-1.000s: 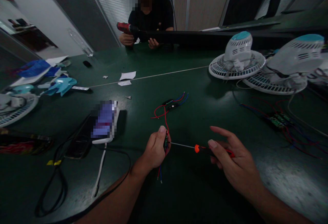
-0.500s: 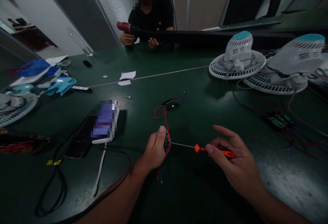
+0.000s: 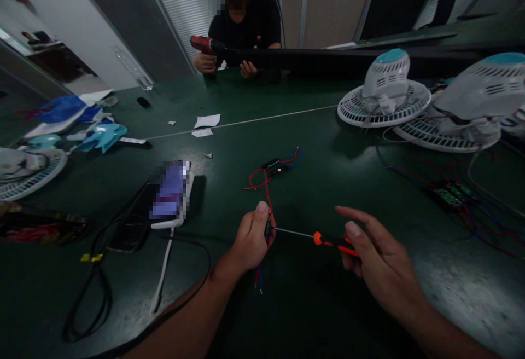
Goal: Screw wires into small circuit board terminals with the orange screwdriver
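My left hand [image 3: 252,238] is closed around a small circuit board [image 3: 267,230] with red and blue wires hanging below the fist and a red wire running up to a second small wired part [image 3: 275,168] on the table. My right hand [image 3: 377,263] grips the orange and black handle of a thin screwdriver [image 3: 328,240], index finger stretched out. The screwdriver's metal tip touches the board in my left hand.
Dark green table [image 3: 311,304]. A phone [image 3: 171,192] on a white charger with cables lies left. Two white fans [image 3: 383,93] lie at the right, another circuit board [image 3: 453,192] with wires nearby. A person [image 3: 241,25] opposite holds a red drill [image 3: 203,44]. Blue gloves [image 3: 100,134] at left.
My right hand's fingers have shifted along the screwdriver handle, as if rolling it. The left hand and the board stay in place. The view has shifted slightly.
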A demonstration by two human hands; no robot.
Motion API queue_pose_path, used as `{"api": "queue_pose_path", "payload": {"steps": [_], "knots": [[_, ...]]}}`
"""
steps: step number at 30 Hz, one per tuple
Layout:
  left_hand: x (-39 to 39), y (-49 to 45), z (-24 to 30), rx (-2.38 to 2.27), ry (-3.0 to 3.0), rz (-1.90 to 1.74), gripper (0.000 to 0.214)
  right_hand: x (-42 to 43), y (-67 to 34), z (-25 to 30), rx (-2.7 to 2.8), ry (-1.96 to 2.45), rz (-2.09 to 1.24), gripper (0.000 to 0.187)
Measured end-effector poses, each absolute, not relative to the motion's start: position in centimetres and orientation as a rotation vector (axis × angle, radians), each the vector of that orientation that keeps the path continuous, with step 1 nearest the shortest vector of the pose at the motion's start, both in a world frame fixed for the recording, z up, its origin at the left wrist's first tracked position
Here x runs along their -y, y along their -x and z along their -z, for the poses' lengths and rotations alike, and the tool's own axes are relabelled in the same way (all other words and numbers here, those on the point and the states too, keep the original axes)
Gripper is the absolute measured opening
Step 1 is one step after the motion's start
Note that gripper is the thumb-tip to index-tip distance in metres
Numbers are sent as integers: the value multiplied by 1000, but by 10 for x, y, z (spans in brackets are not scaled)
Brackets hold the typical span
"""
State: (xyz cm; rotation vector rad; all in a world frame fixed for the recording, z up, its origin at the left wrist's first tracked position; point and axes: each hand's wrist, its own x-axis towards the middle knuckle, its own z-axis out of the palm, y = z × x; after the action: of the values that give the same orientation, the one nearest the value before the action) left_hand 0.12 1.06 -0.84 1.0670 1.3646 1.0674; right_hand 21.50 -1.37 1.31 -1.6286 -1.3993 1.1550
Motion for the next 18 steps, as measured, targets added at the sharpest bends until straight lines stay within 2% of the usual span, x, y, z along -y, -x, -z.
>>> {"api": "queue_pose_path", "payload": {"steps": [18], "knots": [[-11, 0, 9, -1384, -1100, -1056, 63, 16, -210, -11, 1387, 1425, -1035, 48]]}}
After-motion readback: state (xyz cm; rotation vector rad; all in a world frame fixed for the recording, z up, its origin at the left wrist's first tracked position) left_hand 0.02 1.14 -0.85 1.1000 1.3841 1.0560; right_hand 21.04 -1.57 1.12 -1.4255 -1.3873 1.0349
